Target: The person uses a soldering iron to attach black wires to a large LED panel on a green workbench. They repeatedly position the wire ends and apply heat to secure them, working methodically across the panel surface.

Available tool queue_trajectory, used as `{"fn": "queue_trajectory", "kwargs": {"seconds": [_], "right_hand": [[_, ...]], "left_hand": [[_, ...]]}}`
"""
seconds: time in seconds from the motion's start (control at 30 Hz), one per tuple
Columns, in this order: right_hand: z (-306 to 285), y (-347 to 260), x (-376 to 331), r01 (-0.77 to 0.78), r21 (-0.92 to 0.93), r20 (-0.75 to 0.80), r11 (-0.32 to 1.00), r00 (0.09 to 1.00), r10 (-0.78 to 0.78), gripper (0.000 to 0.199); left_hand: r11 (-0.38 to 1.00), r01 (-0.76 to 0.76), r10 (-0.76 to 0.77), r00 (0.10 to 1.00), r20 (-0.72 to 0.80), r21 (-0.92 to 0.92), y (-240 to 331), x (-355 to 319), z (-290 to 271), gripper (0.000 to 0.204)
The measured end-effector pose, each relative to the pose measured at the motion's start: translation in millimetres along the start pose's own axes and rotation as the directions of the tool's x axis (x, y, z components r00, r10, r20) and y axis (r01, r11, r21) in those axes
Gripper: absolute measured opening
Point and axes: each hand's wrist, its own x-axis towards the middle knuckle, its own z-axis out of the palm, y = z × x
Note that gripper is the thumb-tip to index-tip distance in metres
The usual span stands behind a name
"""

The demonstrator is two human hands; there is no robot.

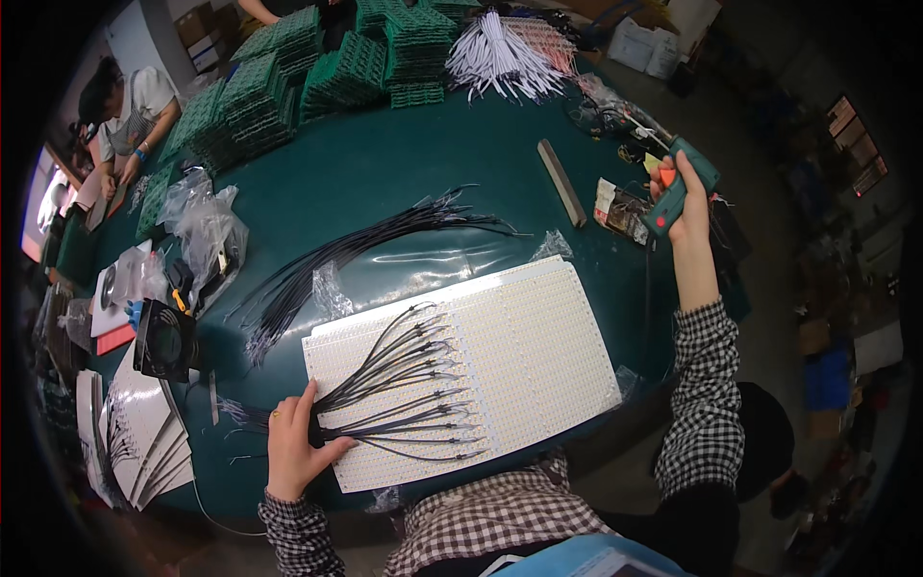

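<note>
A stack of white LED panels (538, 356), dotted with rows of small parts, lies in front of me. Black wires (385, 370) fan across the left half of the top panel, their ends in a row near its middle. At the panel's left edge my left hand (298, 442) grips the gathered wires between thumb and fingers; some fingers are hidden. Up at the right, my right hand (687, 207) is wrapped round a green soldering gun (700, 178) with an orange trigger. The gun's tip points away to the far left, off the panel.
Loose black wires (356, 250) lie behind the panels, beside a grey bar (561, 183). Green board stacks (346, 77) and white wires (505, 58) line the far side. A small black fan (165, 338), plastic bags (204, 221) and more panels (149, 433) stand left. A co-worker (135, 120) sits far left.
</note>
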Motion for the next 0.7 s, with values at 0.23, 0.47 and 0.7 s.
{"fn": "queue_trajectory", "kwargs": {"seconds": [0.23,0.47,0.7], "right_hand": [[16.4,-17.1,28.0,0.057,0.004,0.035,0.998,0.998,-0.057,0.025],[-24.8,3.4,-50.9,-0.193,0.028,-0.001,0.981,0.981,0.193,0.027],[-54.1,10.9,-95.2,-0.287,0.095,-0.024,0.953,0.957,0.291,0.029]], "left_hand": [[0.991,0.04,-0.041,0.999,-0.01,-0.128,-4.8,3.0,3.0,0.104],[0.938,0.146,-0.142,0.989,0.038,-0.315,-20.6,-7.6,12.2,0.111],[0.833,0.288,-0.255,0.957,0.134,-0.473,-11.8,1.3,12.6,0.107]]}}
